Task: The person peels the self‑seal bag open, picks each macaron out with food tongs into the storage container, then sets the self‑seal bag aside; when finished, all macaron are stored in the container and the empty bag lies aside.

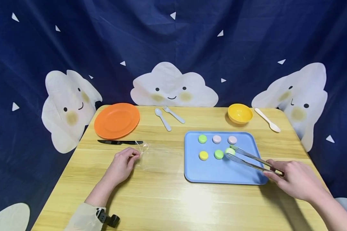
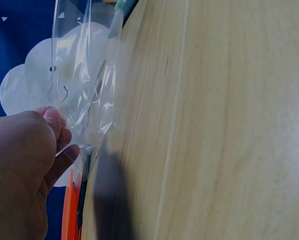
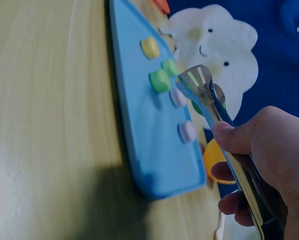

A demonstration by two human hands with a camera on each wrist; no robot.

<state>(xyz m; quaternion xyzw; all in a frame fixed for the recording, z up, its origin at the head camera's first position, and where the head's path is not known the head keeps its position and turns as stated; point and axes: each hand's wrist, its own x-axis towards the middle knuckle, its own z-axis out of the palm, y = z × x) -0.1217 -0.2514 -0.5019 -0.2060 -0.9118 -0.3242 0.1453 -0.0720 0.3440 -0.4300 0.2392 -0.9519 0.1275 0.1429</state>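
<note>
On the left, my left hand [image 1: 122,165] pinches the edge of a clear plastic bag [image 1: 159,157] lying over the table. The left wrist view shows thumb and fingertips together on the bag's film [image 2: 97,95]. My right hand [image 1: 295,178] grips metal tongs [image 1: 250,155] with slotted tips, reaching over the blue tray [image 1: 219,175]. The tong tips stand either side of a light green macaron [image 1: 229,151]. Also on the tray are a green macaron [image 1: 218,154], a yellow one [image 1: 203,155], another green one [image 1: 202,139] and two pink macarons [image 1: 217,139].
An orange plate [image 1: 117,121] stands at the back left, with a black knife [image 1: 118,142] before it. A pale spoon [image 1: 163,119] and fork [image 1: 174,115] lie at the back middle. Behind the tray are a yellow bowl [image 1: 240,114] and a white spoon [image 1: 267,120].
</note>
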